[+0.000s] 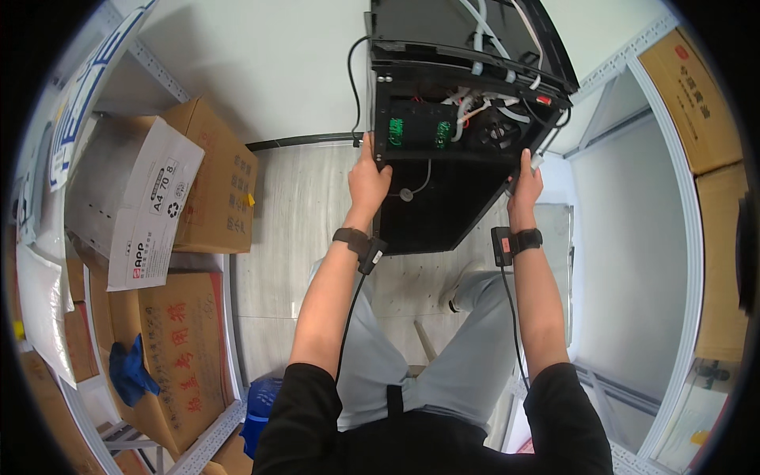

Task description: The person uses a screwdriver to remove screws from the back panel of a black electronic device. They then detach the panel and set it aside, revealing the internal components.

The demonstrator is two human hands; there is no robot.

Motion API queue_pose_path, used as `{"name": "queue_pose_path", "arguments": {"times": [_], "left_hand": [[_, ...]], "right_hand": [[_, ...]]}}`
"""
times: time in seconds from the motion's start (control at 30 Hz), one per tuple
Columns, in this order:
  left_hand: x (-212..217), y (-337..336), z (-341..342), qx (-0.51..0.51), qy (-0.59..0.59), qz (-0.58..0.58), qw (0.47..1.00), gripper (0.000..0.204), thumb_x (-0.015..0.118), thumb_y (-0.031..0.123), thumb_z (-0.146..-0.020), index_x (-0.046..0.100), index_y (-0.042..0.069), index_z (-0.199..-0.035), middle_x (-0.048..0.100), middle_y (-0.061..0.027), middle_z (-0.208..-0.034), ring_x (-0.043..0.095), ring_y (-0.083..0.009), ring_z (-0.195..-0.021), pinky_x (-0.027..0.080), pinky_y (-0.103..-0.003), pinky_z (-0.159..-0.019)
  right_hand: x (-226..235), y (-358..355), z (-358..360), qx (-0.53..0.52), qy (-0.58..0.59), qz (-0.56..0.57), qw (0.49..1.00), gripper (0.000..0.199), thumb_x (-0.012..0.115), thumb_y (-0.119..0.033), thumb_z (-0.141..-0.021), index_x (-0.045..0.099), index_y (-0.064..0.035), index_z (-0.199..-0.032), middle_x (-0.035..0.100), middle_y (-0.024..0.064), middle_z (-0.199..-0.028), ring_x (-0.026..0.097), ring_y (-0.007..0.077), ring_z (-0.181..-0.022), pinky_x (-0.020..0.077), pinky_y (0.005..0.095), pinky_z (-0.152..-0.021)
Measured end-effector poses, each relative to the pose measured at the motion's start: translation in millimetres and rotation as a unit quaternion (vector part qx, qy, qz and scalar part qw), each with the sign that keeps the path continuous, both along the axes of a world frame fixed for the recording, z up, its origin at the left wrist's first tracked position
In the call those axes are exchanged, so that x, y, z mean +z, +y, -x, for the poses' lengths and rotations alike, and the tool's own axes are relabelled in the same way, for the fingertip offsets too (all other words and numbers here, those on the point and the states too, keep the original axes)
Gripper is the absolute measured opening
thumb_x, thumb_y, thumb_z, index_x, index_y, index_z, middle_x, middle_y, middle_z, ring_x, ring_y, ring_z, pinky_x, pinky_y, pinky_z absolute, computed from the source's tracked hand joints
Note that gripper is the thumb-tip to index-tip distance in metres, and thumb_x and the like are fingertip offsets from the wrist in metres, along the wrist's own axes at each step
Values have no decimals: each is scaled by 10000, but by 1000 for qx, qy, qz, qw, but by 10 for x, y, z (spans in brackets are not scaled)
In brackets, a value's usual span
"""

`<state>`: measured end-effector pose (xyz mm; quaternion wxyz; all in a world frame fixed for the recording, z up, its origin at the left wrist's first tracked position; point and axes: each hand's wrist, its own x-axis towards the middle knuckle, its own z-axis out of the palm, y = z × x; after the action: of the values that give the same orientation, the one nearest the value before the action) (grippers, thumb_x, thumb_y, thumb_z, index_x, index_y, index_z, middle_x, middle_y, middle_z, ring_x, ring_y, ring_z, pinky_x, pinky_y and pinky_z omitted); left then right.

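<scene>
Black open-backed appliance [443, 142] gripped at both sides by hands, left [369, 178], right [524, 186], cardboard boxes [214, 178] stacked left

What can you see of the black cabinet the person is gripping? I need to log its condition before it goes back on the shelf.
The black cabinet is a tall, box-shaped appliance, apparently metal and plastic, tilted away from the person on the pale floor. Its open side shows white tubes, wires, two green circuit boards and a round fan. A black cable runs from its left edge. The left hand grips its left edge, the right hand its right edge. No damage is visible.
</scene>
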<state>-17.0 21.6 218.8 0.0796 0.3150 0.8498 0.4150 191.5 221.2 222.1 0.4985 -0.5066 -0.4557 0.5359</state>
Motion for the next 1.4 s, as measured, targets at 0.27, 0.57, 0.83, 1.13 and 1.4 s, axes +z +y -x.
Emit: {"name": "queue_pose_path", "arguments": {"times": [0.27,0.57,0.83,1.13,1.4], "left_hand": [[-76,17,0,15,-4,26,1000,669,618,91,-715,326,83,-1316,625,-202,-895,601,-366,-832,481,-408,-733],[-115,33,-18,17,-2,43,999,672,617,100,-711,330,128,-1318,622,-204,-928,586,-389,-869,474,-420,-760],[-376,-32,-1,-33,-29,-32,999,628,659,123,-702,367,101,-1258,620,-179,-963,602,-345,-889,471,-385,-759],[-1081,-58,-106,40,-234,-101,966,365,609,67,-738,497,8,-1081,602,-63,-885,560,-168,-815,434,-290,-752],[-1284,-73,-21,68,-235,-81,966,189,594,73,-741,549,-16,-902,591,-55,-750,547,-145,-692,435,-286,-638]], "right_hand": [[-28,-14,-132,66,47,11,997,337,664,-374,-785,578,-88,-942,535,-19,-740,474,68,-629,378,227,-527],[-530,-55,-351,100,-6,39,994,372,696,-374,-746,588,-64,-920,544,6,-739,478,92,-581,397,236,-490],[-576,-82,-264,65,-35,70,995,304,662,-360,-787,562,-78,-844,514,-19,-689,469,74,-588,384,229,-497],[-709,10,-260,56,-66,92,992,393,677,-417,-753,596,-63,-904,521,8,-696,458,96,-519,392,228,-478],[-930,65,-331,104,30,65,992,335,703,-273,-756,584,-50,-976,540,-3,-702,441,68,-507,356,221,-475]]}}
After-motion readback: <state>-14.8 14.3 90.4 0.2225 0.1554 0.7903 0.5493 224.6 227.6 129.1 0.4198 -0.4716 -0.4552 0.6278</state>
